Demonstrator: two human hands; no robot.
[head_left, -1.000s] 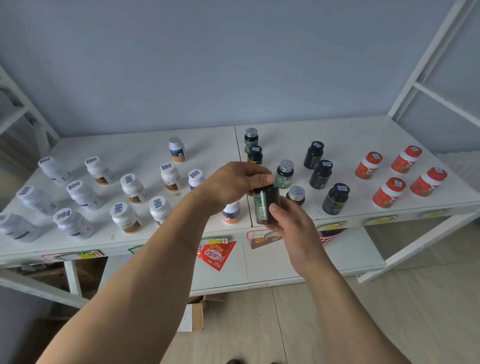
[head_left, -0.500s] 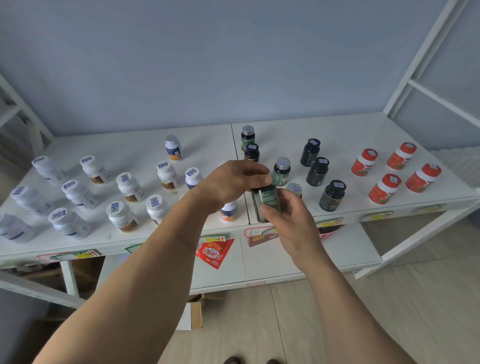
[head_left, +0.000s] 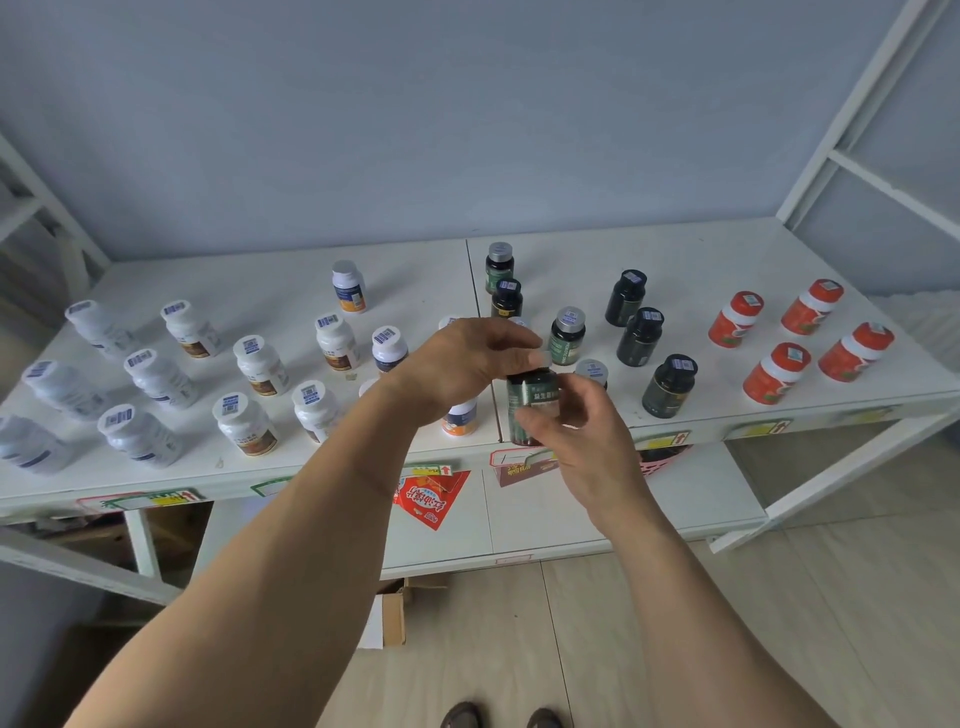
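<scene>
A dark green bottle (head_left: 532, 397) with a pale label is held upright in the air, just in front of the white shelf's front edge (head_left: 363, 470). My left hand (head_left: 462, 364) comes from above and grips its cap, which the fingers hide. My right hand (head_left: 582, 441) grips the bottle's body from the lower right, thumb across the label and the other fingers loosely curled behind.
White bottles (head_left: 249, 423) stand in rows on the left of the shelf, dark bottles (head_left: 667, 387) in the middle, red bottles (head_left: 776, 374) on the right. A white frame post (head_left: 852, 109) rises at the right. A lower shelf (head_left: 540, 525) carries a red packet (head_left: 431, 499).
Both hands have kept hold of the bottle. My right hand's fingers have loosened and spread a little around the body. The view has shifted slightly, so the shelf sits a bit further left.
</scene>
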